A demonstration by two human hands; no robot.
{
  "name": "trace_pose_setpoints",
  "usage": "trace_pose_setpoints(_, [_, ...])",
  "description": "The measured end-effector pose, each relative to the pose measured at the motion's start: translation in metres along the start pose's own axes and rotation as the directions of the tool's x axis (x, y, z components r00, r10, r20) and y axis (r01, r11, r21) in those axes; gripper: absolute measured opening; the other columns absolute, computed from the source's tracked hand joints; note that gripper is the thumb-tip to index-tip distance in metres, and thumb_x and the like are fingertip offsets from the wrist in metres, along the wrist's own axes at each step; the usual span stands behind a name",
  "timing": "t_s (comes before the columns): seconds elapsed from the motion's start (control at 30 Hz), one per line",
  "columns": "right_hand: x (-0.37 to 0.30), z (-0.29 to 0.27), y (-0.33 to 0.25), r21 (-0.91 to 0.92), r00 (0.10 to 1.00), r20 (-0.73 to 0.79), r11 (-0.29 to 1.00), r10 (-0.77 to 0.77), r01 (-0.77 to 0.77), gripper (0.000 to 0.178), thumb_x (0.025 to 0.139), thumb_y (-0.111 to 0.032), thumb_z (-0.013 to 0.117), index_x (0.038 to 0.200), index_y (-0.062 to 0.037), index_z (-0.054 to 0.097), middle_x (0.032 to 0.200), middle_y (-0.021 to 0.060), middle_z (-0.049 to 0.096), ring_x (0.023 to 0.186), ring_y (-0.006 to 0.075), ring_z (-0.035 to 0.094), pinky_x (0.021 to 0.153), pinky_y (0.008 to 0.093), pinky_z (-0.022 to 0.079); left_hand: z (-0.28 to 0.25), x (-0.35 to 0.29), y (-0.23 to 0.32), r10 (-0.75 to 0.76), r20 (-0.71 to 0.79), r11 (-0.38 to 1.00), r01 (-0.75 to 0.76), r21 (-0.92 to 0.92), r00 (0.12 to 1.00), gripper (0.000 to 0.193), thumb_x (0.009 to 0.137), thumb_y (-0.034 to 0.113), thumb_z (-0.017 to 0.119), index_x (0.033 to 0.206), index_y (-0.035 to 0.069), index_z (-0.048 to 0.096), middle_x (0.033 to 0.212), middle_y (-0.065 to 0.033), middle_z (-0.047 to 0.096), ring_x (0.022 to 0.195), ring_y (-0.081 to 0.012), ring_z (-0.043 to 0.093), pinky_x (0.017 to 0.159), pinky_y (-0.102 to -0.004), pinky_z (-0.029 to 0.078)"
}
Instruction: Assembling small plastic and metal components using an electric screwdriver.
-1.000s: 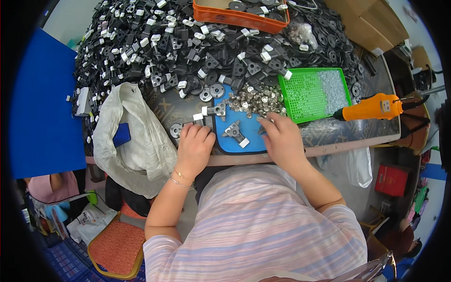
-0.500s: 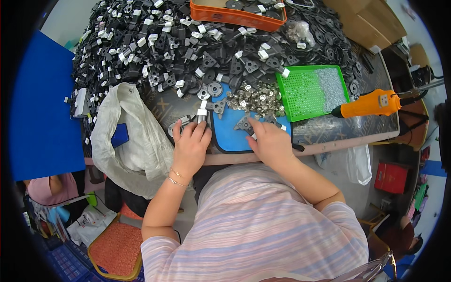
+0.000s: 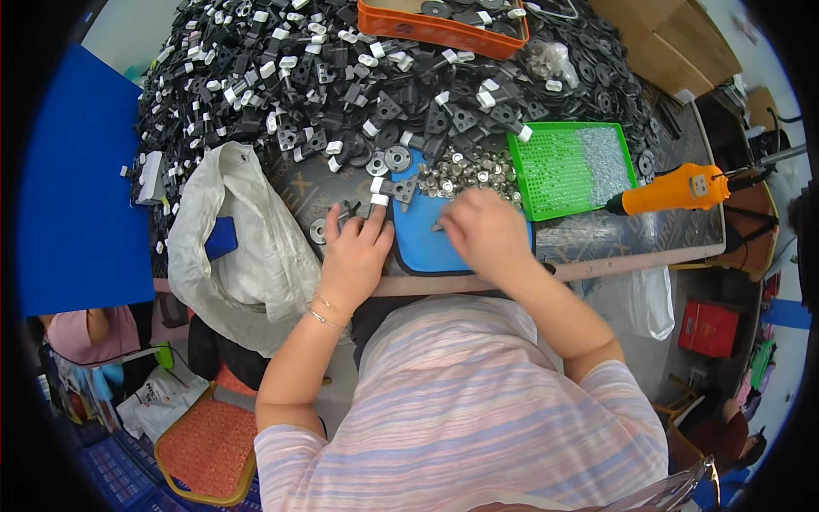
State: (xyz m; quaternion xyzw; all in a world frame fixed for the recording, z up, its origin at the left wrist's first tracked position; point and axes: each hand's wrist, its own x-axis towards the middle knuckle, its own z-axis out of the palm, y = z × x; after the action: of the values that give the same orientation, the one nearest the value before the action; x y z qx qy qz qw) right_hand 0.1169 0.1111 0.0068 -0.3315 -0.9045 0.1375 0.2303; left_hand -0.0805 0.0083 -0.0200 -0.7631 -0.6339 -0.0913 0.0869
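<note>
My left hand (image 3: 354, 254) lies at the left edge of the blue mat (image 3: 426, 249), its fingers spread. One fingertip touches a black triangular-plate part with a white end (image 3: 380, 193); small round discs (image 3: 317, 230) lie beside the other fingers. Over the mat, my right hand (image 3: 488, 232) is curled closed. A small grey tip (image 3: 438, 226) pokes out by its fingertips; the rest of what it holds is hidden. Just beyond that hand sits a heap of small silvery metal pieces (image 3: 469, 175).
A big pile of black parts with white ends (image 3: 341, 85) covers the far side. A green tray (image 3: 554, 171) of small metal pieces stands right, beside an orange power screwdriver (image 3: 674, 189). An orange bin (image 3: 444, 32) rests on the pile. A whitish sack (image 3: 247, 256) hangs left.
My right hand has turned and curled in over the mat; the dark triangular part formerly under its fingers no longer shows there. My left hand stays in nearly the same place.
</note>
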Motion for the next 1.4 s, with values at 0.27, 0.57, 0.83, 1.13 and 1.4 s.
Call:
trace_pose_setpoints(0.27, [0.054, 0.02, 0.013, -0.205, 0.939, 0.324, 0.978, 0.111, -0.045, 0.011, 0.073, -0.02, 0.067, 0.078, -0.011, 0.07, 0.085, 0.0074, 0.061, 0.084, 0.0259, 0.063, 0.071, 0.0383, 0.052, -0.043, 0.005, 0.008, -0.202, -0.119, 0.903, 0.138, -0.408, 0.972, 0.034, 0.07, 0.01, 0.067, 0.102, 0.005, 0.055, 0.101, -0.0103, 0.06, 0.086, -0.0239, 0.056, 0.092, -0.0415, 0.036])
trace_pose_setpoints(0.57, [0.053, -0.002, 0.025, 0.151, 0.869, 0.439, 0.934, 0.23, -0.323, 0.015, 0.079, -0.017, 0.064, 0.084, -0.0051, 0.07, 0.085, 0.0104, 0.064, 0.079, 0.0254, 0.063, 0.069, 0.0357, 0.049, -0.012, 0.023, 0.019, -0.217, 0.335, 0.405, 0.397, -0.823, 0.917, 0.024, 0.086, 0.019, 0.061, 0.098, -0.001, 0.055, 0.091, -0.0184, 0.061, 0.079, -0.0358, 0.061, 0.069, -0.0387, 0.049])
trace_pose_setpoints(0.83, [0.041, -0.017, 0.035, 0.249, 0.757, 0.586, 0.825, 0.288, -0.507, 0.015, 0.074, -0.016, 0.069, 0.082, -0.003, 0.071, 0.072, 0.0073, 0.066, 0.062, 0.0143, 0.06, 0.059, 0.0275, 0.048, -0.021, 0.021, 0.032, -0.35, 0.165, 0.78, 0.384, -0.495, 0.922, 0.03, 0.08, 0.019, 0.068, 0.102, 0.0, 0.058, 0.094, -0.0155, 0.058, 0.077, -0.0348, 0.059, 0.064, -0.0383, 0.049])
trace_pose_setpoints(1.13, [0.031, -0.012, 0.03, 0.244, 0.84, 0.488, 0.886, 0.238, -0.393, 0.013, 0.069, -0.013, 0.073, 0.079, -0.0044, 0.071, 0.073, 0.0069, 0.064, 0.064, 0.0164, 0.062, 0.058, 0.0285, 0.049, -0.034, -0.011, 0.01, -0.456, -0.057, 0.831, 0.402, -0.385, 0.888, 0.035, 0.073, 0.016, 0.073, 0.101, 0.0, 0.059, 0.096, -0.0156, 0.059, 0.087, -0.0344, 0.057, 0.076, -0.0394, 0.047])
trace_pose_setpoints(1.4, [0.024, -0.01, 0.031, 0.236, 0.888, 0.4, 0.91, 0.229, -0.34, 0.015, 0.066, -0.011, 0.075, 0.078, -0.0051, 0.07, 0.074, 0.0077, 0.061, 0.066, 0.0182, 0.061, 0.06, 0.03, 0.048, -0.041, -0.023, 0.009, -0.487, 0.029, 0.857, 0.484, -0.176, 0.873, 0.036, 0.07, 0.019, 0.073, 0.098, 0.002, 0.058, 0.086, -0.0128, 0.058, 0.079, -0.0315, 0.054, 0.07, -0.0405, 0.042])
